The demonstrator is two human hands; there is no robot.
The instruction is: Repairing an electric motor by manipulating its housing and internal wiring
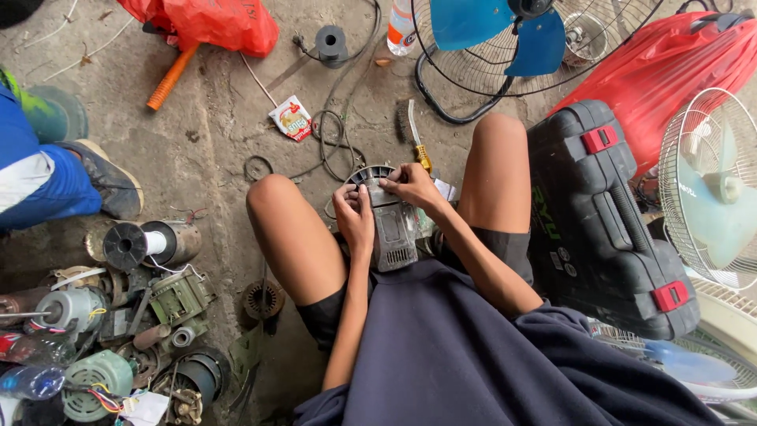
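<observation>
A small red-and-white sachet (292, 118) lies on the cracked concrete floor (213, 118) beyond the knees, where left hand (354, 214) and right hand (412, 184) curl fingers around a grey motor (392, 229).

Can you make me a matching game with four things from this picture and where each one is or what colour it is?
Things:
1. grey motor
2. black tool case
3. fan blades
4. corrugated hose

Place or colour:
A. orange, lying on the floor at the top left
B. blue, behind a wire guard at the top
C. between the knees, held by the left hand and the right hand
D. on the floor by the right leg, with red latches

Pairs: 1-C, 2-D, 3-B, 4-A
</observation>
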